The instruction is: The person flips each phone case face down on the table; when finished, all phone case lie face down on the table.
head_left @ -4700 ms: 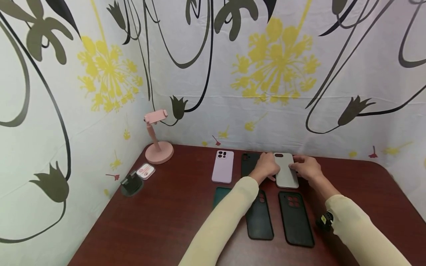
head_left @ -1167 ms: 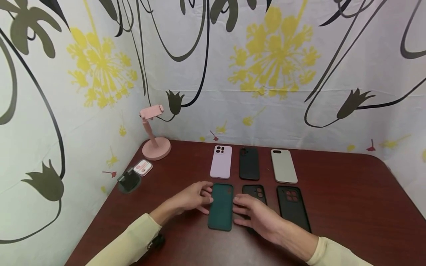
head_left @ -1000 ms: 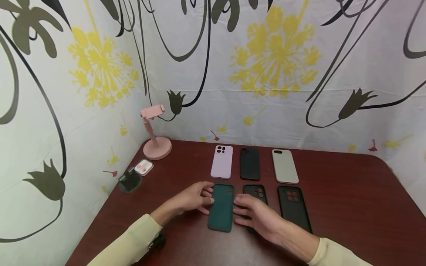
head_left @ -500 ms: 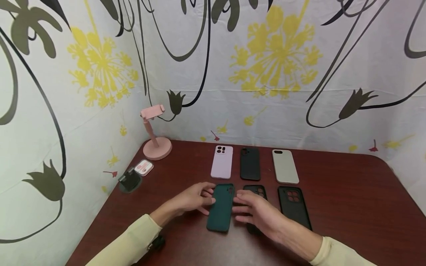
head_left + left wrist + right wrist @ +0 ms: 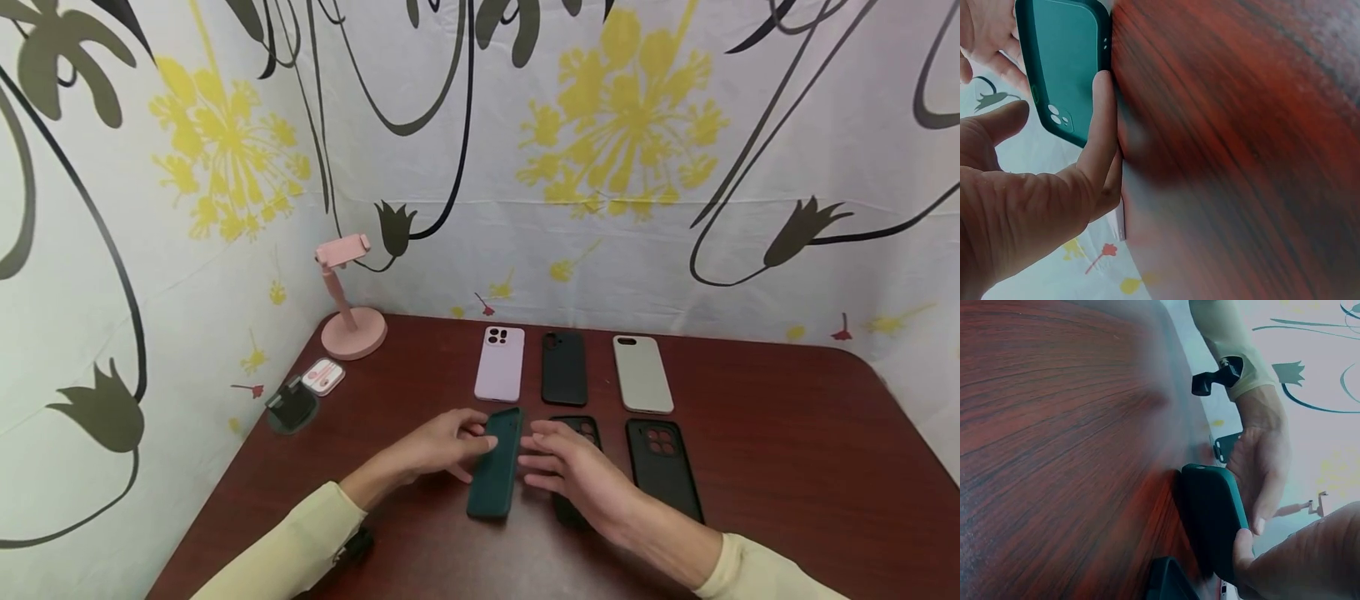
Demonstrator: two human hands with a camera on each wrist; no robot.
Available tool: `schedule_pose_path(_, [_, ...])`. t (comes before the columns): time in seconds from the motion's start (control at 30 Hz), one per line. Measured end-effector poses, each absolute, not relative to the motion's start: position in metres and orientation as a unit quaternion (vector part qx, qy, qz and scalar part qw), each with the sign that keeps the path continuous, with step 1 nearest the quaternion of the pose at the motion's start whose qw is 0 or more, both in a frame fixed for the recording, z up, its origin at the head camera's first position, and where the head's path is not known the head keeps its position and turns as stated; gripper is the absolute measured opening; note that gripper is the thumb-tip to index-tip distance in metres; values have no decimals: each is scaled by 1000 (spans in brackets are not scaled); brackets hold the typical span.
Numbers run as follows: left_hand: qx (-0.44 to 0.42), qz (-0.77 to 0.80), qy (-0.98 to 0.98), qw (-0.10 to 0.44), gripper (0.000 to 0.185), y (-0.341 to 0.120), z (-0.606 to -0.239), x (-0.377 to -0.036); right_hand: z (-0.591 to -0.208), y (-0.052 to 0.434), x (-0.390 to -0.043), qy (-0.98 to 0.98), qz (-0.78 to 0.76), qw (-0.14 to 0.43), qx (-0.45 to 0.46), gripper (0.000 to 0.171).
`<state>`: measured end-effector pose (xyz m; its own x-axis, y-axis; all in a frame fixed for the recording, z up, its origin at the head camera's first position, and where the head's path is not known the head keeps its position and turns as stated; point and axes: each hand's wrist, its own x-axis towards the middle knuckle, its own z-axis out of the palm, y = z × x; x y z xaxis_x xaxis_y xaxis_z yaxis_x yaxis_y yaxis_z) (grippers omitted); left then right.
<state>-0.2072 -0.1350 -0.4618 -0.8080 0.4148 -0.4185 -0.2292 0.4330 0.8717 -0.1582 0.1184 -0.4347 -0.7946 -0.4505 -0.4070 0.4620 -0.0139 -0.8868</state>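
A dark green phone case (image 5: 495,471) is tipped up on its left long edge, its hollow side facing left. My left hand (image 5: 431,446) is at that edge; in the left wrist view, its extended index finger (image 5: 1104,106) touches the lower rim, with the thumb held apart. My right hand (image 5: 581,471) stands on the other side, fingers extended; in the right wrist view, a fingertip (image 5: 1243,544) touches the raised edge of the case. Partly hidden beneath the right hand lies a black phone case (image 5: 570,508).
Behind, a lilac case (image 5: 500,365), a dark case (image 5: 564,369) and a pale grey case (image 5: 643,375) lie in a row. Another black case (image 5: 665,471) lies to the right. A pink phone stand (image 5: 354,333) and a small dark stand (image 5: 292,407) are at the left.
Both hands have come from the pale grey case to the green one. Over the last second, the green case has tilted up from flat, its right edge rising.
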Motion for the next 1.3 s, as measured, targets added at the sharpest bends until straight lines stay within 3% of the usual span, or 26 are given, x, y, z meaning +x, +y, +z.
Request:
schedule_pose_path(0.57, [68,500,816,283,78,-123,-455,-215,-429,109,-160,619,-730,290,-1,64])
schedule_pose_path(1.3, [81,538,797,262,67,-130,-449,-203,-449,111,-157,621,-722,304,-4,66])
